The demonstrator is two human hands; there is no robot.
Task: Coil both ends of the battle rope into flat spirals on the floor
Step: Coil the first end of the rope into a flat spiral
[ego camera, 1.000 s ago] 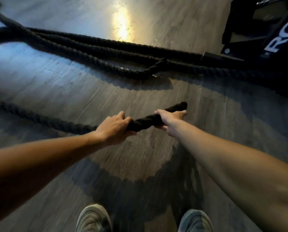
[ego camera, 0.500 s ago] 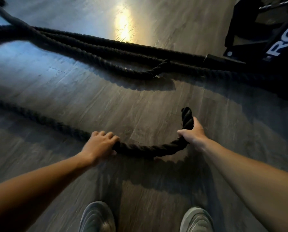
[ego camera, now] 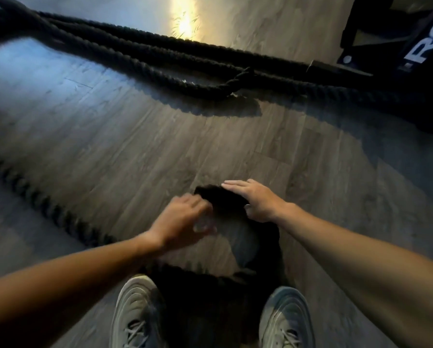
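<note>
Head view, right hand point(ego camera: 258, 200) flat on battle rope point(ego camera: 221, 198), left hand point(ego camera: 180, 219) grip blurred.

The battle rope point(ego camera: 47, 205) is thick twisted fibre, matt black, rough and slightly fuzzy. The floor point(ego camera: 135, 151) is grey-brown wood-grain plank with a smooth satin finish that throws back a bright patch of glare. The shoes point(ego camera: 137, 312) have pale, ribbed uppers with woven laces. The black frame point(ego camera: 424, 91) looks smooth and matt, with white printed lettering.
</note>
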